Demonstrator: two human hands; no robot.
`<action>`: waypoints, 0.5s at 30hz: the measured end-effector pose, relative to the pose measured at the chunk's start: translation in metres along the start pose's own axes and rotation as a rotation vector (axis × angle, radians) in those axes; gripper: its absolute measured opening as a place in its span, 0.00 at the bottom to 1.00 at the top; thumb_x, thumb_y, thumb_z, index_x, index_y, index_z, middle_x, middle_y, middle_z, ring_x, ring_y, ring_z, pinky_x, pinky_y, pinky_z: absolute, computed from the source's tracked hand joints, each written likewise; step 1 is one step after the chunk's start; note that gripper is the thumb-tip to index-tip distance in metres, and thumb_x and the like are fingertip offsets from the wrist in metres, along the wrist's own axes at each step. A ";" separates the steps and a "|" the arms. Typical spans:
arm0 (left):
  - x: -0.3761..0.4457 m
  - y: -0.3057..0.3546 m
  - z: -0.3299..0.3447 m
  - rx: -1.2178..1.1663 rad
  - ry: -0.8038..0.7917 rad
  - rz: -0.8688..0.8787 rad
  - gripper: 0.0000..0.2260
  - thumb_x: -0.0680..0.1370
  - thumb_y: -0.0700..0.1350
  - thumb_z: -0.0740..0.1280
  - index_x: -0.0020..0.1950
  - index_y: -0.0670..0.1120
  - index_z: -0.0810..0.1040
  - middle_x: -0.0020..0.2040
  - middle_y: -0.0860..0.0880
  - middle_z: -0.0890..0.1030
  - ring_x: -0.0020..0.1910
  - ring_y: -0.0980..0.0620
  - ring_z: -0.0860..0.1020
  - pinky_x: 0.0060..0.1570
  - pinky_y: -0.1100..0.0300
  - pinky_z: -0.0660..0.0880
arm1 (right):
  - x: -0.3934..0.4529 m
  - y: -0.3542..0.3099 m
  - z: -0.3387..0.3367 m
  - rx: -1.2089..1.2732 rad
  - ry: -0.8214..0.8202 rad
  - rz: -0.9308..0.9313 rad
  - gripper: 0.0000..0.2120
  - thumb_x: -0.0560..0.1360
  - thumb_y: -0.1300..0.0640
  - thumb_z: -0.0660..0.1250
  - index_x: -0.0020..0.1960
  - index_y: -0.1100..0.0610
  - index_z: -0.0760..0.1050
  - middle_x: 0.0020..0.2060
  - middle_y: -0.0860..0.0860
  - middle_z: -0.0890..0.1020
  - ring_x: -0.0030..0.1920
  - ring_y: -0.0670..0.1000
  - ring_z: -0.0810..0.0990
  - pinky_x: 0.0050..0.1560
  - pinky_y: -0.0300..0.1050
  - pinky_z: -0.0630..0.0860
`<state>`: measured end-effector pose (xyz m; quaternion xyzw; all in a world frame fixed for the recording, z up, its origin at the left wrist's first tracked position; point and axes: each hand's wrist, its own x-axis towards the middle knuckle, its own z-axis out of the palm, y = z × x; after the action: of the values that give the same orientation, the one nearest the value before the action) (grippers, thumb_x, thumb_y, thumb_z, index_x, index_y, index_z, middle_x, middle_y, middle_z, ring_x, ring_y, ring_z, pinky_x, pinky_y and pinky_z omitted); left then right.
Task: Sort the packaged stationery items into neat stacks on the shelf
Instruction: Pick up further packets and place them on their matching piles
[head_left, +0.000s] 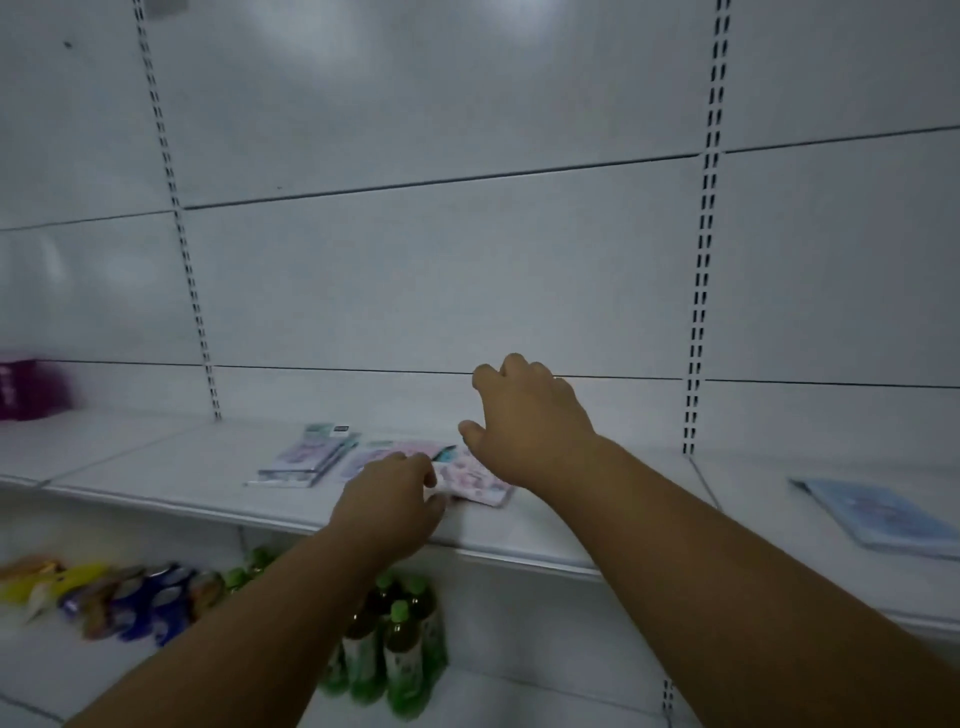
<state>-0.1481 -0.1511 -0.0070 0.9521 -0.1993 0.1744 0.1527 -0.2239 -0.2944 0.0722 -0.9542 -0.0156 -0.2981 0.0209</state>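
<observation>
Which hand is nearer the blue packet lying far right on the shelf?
Right. The right hand hovers well left of the blue packet; the left hand is farther left, on the pink packet.

Your left hand (392, 491) and right hand (524, 421) hide much of pink packet (480, 483); magenta box (28, 389) blurred, edge-cut.

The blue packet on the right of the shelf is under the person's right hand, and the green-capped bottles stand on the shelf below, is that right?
Not quite: in the head view the blue packet lies apart, untouched; the right hand hovers over the pink packets. The green-capped bottles do stand below.
</observation>
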 end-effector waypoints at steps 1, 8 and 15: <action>0.004 -0.013 -0.002 -0.008 -0.010 -0.010 0.12 0.76 0.57 0.65 0.55 0.53 0.78 0.55 0.50 0.81 0.51 0.51 0.78 0.52 0.56 0.77 | 0.008 -0.010 0.003 0.007 -0.008 0.012 0.21 0.76 0.45 0.61 0.65 0.55 0.68 0.59 0.57 0.74 0.57 0.58 0.73 0.56 0.53 0.71; 0.064 -0.059 0.003 0.071 -0.016 -0.127 0.20 0.78 0.60 0.61 0.63 0.49 0.74 0.60 0.46 0.79 0.58 0.46 0.77 0.57 0.50 0.76 | 0.060 -0.032 0.032 -0.070 -0.043 0.047 0.21 0.76 0.44 0.61 0.65 0.54 0.69 0.58 0.56 0.74 0.57 0.58 0.73 0.56 0.53 0.71; 0.115 -0.064 0.019 0.165 -0.294 -0.107 0.27 0.69 0.63 0.68 0.60 0.47 0.77 0.50 0.47 0.80 0.48 0.48 0.77 0.47 0.58 0.73 | 0.109 -0.025 0.069 -0.073 -0.091 0.094 0.22 0.76 0.43 0.60 0.65 0.54 0.69 0.58 0.56 0.75 0.57 0.58 0.74 0.57 0.54 0.72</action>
<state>-0.0160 -0.1396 0.0070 0.9859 -0.1537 0.0407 0.0522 -0.0963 -0.2639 0.0787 -0.9666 0.0392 -0.2534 -0.0008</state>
